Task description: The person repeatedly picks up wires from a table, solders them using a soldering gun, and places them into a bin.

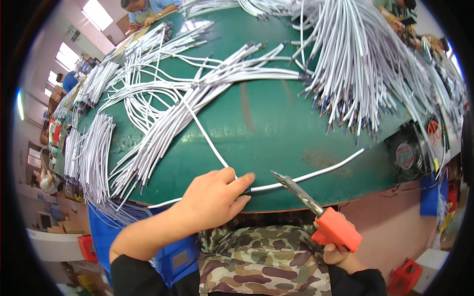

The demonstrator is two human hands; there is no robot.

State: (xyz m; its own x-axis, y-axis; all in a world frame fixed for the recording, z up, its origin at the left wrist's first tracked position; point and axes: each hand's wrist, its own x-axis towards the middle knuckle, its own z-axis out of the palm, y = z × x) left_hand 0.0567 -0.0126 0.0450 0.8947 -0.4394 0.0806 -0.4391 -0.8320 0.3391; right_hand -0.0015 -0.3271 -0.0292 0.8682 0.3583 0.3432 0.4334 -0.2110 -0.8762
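Near the front edge of the green table, my left hand (pixel 210 200) is closed, thumb and index finger pinched on a white cable (pixel 210 140) that runs up to the far bundles. Beside those fingertips begins another white cable (pixel 316 172), curving right across the table; the exact contact is hidden by my fingers. My right hand (pixel 336 255) grips the red handle of a soldering iron (pixel 338 229). Its metal tip points up and left, a short way right of my left fingertips and just above the second cable.
Bundles of white cables (pixel 168 123) lie on the green table (pixel 276 123) at left. A large heap (pixel 345 64) covers the far right. A black fan (pixel 407 153) stands at the right edge. Blue bins (pixel 180 259) sit below. Other people work farther off.
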